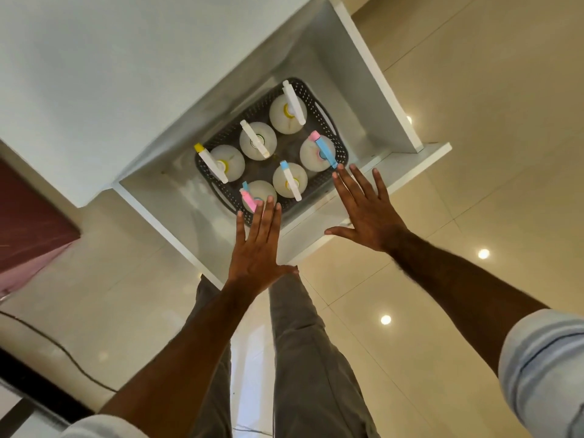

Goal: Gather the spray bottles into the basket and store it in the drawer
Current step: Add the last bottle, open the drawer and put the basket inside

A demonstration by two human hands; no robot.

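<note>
Six spray bottles (258,140) stand upright in the dark perforated basket (339,143), which sits inside the open white drawer (354,203) at about twelve o'clock from the person's legs. Both hands reach over the drawer's near edge with straight fingers holding nothing: the left hand (257,248) at eleven o'clock with fingers together, its tips over the pink-topped bottle (252,197), the right hand (366,210) at one o'clock with fingers spread beside the basket's corner. Whether either hand touches the drawer front is hard to tell from above.
</note>
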